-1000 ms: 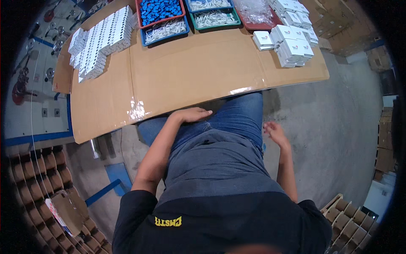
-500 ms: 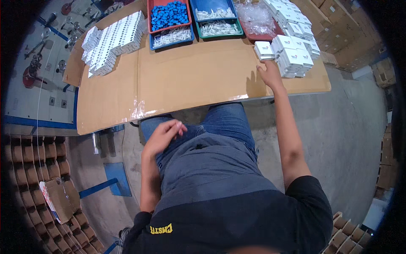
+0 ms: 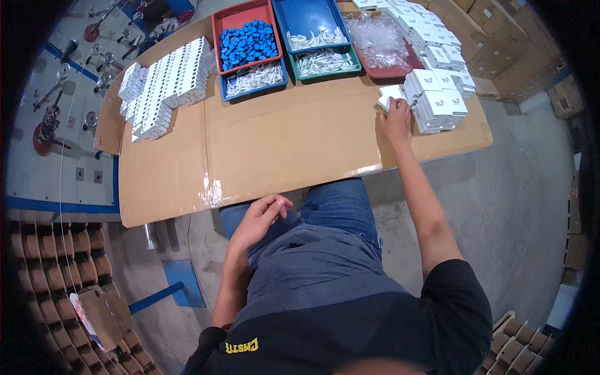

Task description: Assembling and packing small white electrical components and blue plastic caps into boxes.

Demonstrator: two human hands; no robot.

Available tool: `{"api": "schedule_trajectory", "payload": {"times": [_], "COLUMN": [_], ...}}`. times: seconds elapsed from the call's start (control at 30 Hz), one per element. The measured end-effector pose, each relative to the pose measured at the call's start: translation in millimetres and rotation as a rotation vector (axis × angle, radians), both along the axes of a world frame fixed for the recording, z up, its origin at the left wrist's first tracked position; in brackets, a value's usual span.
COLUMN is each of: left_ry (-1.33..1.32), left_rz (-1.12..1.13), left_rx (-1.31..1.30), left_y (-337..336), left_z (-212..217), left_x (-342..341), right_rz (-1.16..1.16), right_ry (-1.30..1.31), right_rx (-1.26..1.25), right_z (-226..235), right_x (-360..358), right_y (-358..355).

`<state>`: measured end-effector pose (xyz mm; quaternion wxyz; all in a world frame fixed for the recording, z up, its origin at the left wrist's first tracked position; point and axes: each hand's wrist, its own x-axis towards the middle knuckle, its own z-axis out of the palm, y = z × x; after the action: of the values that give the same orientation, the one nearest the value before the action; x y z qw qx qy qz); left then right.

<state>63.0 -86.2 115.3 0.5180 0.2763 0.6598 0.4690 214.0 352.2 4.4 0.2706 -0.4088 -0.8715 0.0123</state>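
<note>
At the right of the table, my right hand (image 3: 396,125) has its fingers closed on a small white box (image 3: 390,94). This box sits at the left side of a stack of similar white boxes (image 3: 435,103), and my fingers cover part of its near side. My left hand (image 3: 259,220) rests over my lap, before the table's near edge, its fingers curled in with nothing visible in them.
A cardboard-covered table (image 3: 275,150) lies ahead. White boxes (image 3: 181,75) stand in rows at left. Farther back are a red tray (image 3: 219,34) of blue parts, a blue tray (image 3: 306,19) and a green tray (image 3: 334,73) of white pieces, and clear plastic bags (image 3: 381,40).
My right hand has moved from beside the small white box onto it, its fingers closing there. The table sits lower in view. My left hand stays over my lap.
</note>
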Motion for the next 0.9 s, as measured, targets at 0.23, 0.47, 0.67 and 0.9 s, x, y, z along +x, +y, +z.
{"api": "schedule_trajectory", "payload": {"times": [0.23,0.47,0.67,0.9], "left_ry": [-0.039,-0.133,-0.118,-0.020], "left_rz": [-0.111,-0.096,0.068,0.146], "left_rx": [0.107,0.176,0.264,0.309], "left_y": [62,89,97,116], "left_z": [-2,-12,-29,-4], "left_x": [-19,-26,-40,-51], "right_rz": [0.003,-0.116,0.588,0.754], "right_ry": [0.042,0.027,0.378,0.488], "right_rx": [0.029,-0.273,0.055,0.133], "right_z": [-3,34,88,88], "right_x": [10,-2,-37,-70], "right_y": [17,-9,-84,-117]}}
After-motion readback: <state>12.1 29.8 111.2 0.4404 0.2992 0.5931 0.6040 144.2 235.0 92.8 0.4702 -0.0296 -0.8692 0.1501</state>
